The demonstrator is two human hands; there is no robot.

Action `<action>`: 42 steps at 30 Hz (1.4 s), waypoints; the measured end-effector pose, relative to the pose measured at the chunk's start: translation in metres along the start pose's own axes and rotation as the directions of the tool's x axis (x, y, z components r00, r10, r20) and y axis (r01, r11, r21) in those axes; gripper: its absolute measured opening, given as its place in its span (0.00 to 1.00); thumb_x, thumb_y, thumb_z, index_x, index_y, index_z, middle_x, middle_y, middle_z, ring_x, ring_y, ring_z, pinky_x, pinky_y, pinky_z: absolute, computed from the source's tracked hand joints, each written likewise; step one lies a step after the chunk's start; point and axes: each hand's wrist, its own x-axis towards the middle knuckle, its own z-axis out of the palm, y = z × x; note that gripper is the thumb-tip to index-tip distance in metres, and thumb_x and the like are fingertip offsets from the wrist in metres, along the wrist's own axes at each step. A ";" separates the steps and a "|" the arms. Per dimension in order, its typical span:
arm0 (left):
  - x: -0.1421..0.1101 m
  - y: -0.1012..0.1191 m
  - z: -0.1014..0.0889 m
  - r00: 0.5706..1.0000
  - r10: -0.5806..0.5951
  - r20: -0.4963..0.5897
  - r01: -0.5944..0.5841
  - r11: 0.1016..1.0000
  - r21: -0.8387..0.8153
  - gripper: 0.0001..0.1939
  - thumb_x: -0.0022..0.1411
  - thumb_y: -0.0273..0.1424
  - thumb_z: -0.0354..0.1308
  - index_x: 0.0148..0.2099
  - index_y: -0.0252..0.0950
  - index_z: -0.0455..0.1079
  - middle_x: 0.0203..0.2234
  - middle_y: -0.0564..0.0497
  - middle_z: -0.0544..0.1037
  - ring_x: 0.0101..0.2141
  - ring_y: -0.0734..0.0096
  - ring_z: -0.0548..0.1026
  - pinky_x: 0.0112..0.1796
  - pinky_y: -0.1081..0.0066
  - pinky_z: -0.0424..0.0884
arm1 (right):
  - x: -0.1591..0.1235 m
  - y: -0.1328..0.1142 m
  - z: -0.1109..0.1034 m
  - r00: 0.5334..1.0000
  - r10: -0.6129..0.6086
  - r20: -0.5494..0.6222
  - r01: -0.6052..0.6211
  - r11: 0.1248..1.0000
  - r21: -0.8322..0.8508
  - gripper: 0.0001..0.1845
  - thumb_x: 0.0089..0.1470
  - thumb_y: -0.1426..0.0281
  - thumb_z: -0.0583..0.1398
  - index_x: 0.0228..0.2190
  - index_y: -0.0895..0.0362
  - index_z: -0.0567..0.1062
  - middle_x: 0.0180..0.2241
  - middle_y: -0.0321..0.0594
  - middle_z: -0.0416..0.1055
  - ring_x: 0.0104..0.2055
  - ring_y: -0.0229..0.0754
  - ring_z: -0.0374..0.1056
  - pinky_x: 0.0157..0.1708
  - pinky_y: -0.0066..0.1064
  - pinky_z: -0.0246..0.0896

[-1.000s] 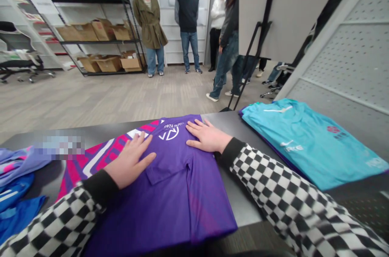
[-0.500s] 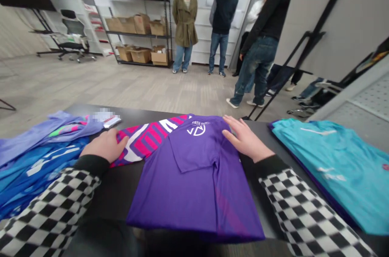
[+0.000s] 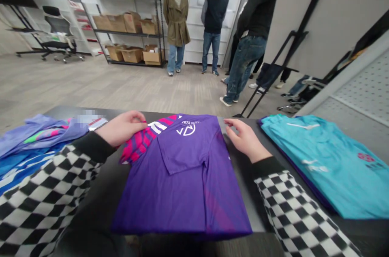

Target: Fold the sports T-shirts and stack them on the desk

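Note:
A purple short-sleeved T-shirt (image 3: 173,200) lies partly folded in front of me, its near edge at the front edge of the dark table. One sleeve is turned inward over the body, beside a white printed logo. My left hand (image 3: 126,127) is closed on the other sleeve (image 3: 141,145), pink, purple and white patterned, which is bunched and lifted a little. Just off the shirt's right edge is my right hand (image 3: 245,137), its fingers loosely bent and apart, holding nothing.
Turquoise shirts (image 3: 328,159) lie stacked on the right over a dark purple one. On the left is a pile of lilac (image 3: 18,131) and blue shirts (image 3: 33,168), with a small white packet (image 3: 99,123) behind. Several people stand beyond the table near shelves of cardboard boxes (image 3: 132,54).
My left hand has moved up and inward, gathering the patterned sleeve that lay spread out before. My right hand has come off the shirt's right shoulder edge. The view has shifted slightly right.

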 end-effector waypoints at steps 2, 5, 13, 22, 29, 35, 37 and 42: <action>0.020 0.041 0.033 0.996 0.014 0.091 0.004 0.980 -0.200 0.15 0.60 0.40 0.68 0.46 0.40 0.73 0.24 0.55 0.77 0.22 0.67 0.74 0.27 0.65 0.69 | -0.002 -0.003 0.001 1.000 0.008 0.027 -0.008 1.000 0.024 0.21 0.67 0.63 0.59 0.55 0.53 0.83 0.52 0.49 0.84 0.53 0.54 0.80 0.60 0.49 0.75; 0.043 0.098 0.097 0.982 0.084 0.167 -0.027 0.948 -0.316 0.15 0.59 0.32 0.72 0.46 0.39 0.73 0.25 0.54 0.76 0.21 0.72 0.72 0.25 0.68 0.67 | -0.005 -0.007 0.004 0.997 0.045 0.061 -0.049 0.996 0.072 0.19 0.68 0.63 0.59 0.53 0.53 0.84 0.51 0.46 0.85 0.53 0.53 0.81 0.59 0.47 0.75; 0.039 0.114 0.187 0.847 0.199 0.493 0.159 0.791 -0.591 0.31 0.64 0.51 0.73 0.59 0.40 0.70 0.42 0.41 0.85 0.33 0.61 0.85 0.38 0.62 0.81 | -0.008 -0.017 0.002 0.955 0.103 0.277 -0.149 0.977 0.151 0.25 0.75 0.52 0.54 0.58 0.53 0.81 0.41 0.42 0.86 0.44 0.50 0.81 0.50 0.43 0.75; 0.109 -0.005 0.095 0.752 0.636 0.172 -0.658 0.738 0.150 0.16 0.68 0.38 0.55 0.47 0.41 0.83 0.53 0.43 0.84 0.58 0.51 0.78 0.67 0.49 0.66 | -0.001 -0.022 0.034 0.973 0.110 0.201 -0.067 0.976 -0.209 0.16 0.70 0.54 0.62 0.45 0.51 0.83 0.38 0.43 0.80 0.40 0.49 0.75 0.39 0.38 0.67; 0.131 -0.030 0.096 0.804 0.572 0.160 -0.592 0.749 0.298 0.08 0.60 0.36 0.59 0.38 0.40 0.77 0.46 0.42 0.81 0.51 0.49 0.77 0.62 0.50 0.69 | -0.003 -0.021 0.013 0.952 0.203 0.230 -0.200 0.979 -0.037 0.08 0.63 0.62 0.62 0.32 0.50 0.76 0.32 0.38 0.80 0.34 0.47 0.74 0.35 0.37 0.67; 0.143 -0.036 0.092 0.844 0.532 0.073 -0.527 0.794 0.305 0.07 0.61 0.36 0.59 0.36 0.40 0.76 0.45 0.42 0.81 0.51 0.51 0.77 0.62 0.52 0.70 | -0.007 -0.010 0.011 0.910 0.325 0.259 -0.344 0.939 0.031 0.09 0.61 0.59 0.66 0.38 0.51 0.82 0.32 0.38 0.83 0.33 0.47 0.78 0.33 0.35 0.69; 0.145 -0.037 0.092 0.851 0.523 0.042 -0.509 0.804 0.306 0.09 0.62 0.35 0.57 0.39 0.39 0.77 0.46 0.42 0.82 0.50 0.53 0.78 0.62 0.54 0.71 | -0.006 -0.010 0.016 0.912 0.336 0.238 -0.346 0.938 0.000 0.10 0.61 0.60 0.66 0.40 0.51 0.84 0.33 0.39 0.84 0.34 0.47 0.79 0.34 0.35 0.69; 0.142 -0.037 0.091 0.884 0.467 -0.032 -0.420 0.822 0.384 0.07 0.62 0.34 0.59 0.38 0.39 0.79 0.43 0.41 0.83 0.49 0.49 0.79 0.60 0.50 0.72 | -0.003 -0.020 0.019 0.917 0.327 0.228 -0.318 0.945 -0.075 0.07 0.60 0.67 0.66 0.38 0.53 0.85 0.34 0.39 0.84 0.35 0.46 0.79 0.38 0.34 0.68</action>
